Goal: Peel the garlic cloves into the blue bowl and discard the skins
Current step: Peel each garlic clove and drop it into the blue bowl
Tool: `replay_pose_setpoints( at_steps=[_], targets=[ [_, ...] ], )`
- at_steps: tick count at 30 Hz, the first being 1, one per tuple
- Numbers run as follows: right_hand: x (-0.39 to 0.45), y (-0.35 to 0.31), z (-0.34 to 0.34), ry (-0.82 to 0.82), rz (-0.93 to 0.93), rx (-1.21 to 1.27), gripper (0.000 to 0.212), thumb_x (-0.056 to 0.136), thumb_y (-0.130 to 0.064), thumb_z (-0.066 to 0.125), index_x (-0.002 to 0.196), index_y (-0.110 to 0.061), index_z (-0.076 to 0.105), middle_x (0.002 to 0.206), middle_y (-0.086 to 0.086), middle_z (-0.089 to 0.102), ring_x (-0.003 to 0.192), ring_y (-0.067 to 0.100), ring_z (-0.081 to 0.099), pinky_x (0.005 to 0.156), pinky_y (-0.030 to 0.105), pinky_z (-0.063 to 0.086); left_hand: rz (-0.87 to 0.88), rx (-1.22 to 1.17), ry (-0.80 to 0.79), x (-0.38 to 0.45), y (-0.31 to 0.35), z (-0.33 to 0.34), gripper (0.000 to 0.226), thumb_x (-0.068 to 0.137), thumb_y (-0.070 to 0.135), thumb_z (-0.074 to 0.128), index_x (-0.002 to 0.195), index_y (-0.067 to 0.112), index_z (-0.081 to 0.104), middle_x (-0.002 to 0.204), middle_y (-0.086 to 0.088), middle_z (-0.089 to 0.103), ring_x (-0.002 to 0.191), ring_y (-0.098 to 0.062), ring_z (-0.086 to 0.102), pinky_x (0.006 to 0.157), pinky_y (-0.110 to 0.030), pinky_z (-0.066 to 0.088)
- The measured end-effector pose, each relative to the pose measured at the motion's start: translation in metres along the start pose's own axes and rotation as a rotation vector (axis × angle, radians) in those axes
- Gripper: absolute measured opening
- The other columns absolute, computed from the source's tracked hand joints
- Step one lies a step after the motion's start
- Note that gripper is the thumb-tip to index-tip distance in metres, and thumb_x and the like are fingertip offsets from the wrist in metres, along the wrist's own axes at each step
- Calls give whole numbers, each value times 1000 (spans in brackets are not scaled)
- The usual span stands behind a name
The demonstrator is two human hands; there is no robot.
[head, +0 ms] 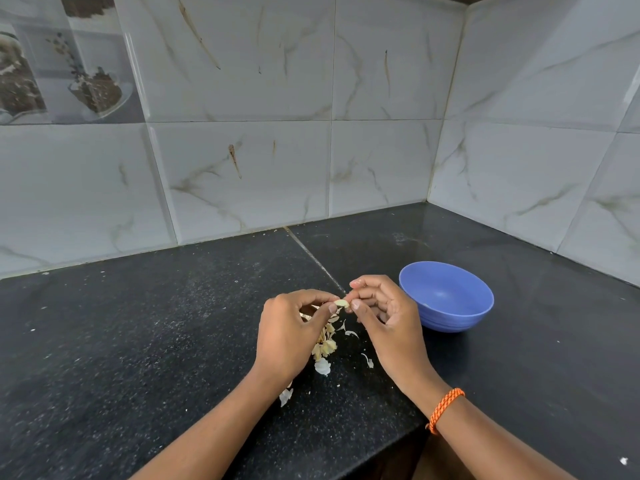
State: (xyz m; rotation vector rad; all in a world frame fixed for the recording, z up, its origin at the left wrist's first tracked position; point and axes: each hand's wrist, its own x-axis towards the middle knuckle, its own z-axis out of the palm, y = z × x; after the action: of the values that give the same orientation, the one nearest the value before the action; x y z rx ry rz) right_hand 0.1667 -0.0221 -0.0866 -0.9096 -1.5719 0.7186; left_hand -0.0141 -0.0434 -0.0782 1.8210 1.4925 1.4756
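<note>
- Nearest, an orange braided wristband (446, 409) sits on the right wrist, at the near edge of the dark speckled bench (145, 341).
- Loose garlic skins (323, 344) lie scattered on the bench under and between the forearms; the risk is that a sweep of a wrist scatters them or pushes them off the near edge, making the discard step messier.
- The left hand (289, 336) and the right hand (384, 313) are drawn together, the fingertips of both pinching one small garlic clove (341, 303) just above the skins.
- The clove is small and held only at its ends; if the skin gives suddenly it may slip and drop among the peelings rather than into the bowl.
- Just right of the right hand stands the blue bowl (450, 318), which looks empty from here; a hasty toss could miss it or carry skin in.
- Farthest, marbled wall tiles (242, 168) meet in a corner.
</note>
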Motion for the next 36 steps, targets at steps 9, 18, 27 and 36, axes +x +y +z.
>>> replay_pose_setpoints(
  at_steps=[9, 18, 27, 36],
  targets=[
    [-1, -4, 1, -52, 0, -44, 31, 97, -8, 75, 120, -28, 73, 107, -12, 78, 106, 14, 74, 87, 39, 61, -1, 8, 24, 0, 0, -1, 10, 94, 27, 84, 97, 37, 85, 89, 25, 79, 83, -3, 76, 78, -41, 64],
    [0, -4, 2, -33, -7, -35, 26, 98, -13, 77, 118, -28, 73, 103, -11, 77, 102, 19, 73, 88, 45, 61, -33, 20, 27, -2, 2, -1, 14, 88, 29, 89, 82, 38, 80, 80, 22, 77, 75, -5, 73, 72, -41, 62],
    [-2, -4, 2, -41, 6, 103, 23, 98, -10, 78, 118, -20, 73, 102, 2, 77, 98, 27, 77, 85, 48, 66, -1, 33, 18, -6, 2, 4, 13, 97, 29, 80, 87, 36, 81, 86, 25, 77, 73, -6, 73, 73, -42, 61],
    [-2, -6, 3, -56, 49, 201, 48, 94, -4, 79, 139, -17, 66, 103, 6, 81, 99, 22, 80, 91, 31, 63, 58, 154, 77, -4, 1, 2, 8, 93, 39, 85, 100, 42, 84, 91, 28, 77, 81, 3, 72, 73, -34, 61]
  ],
)
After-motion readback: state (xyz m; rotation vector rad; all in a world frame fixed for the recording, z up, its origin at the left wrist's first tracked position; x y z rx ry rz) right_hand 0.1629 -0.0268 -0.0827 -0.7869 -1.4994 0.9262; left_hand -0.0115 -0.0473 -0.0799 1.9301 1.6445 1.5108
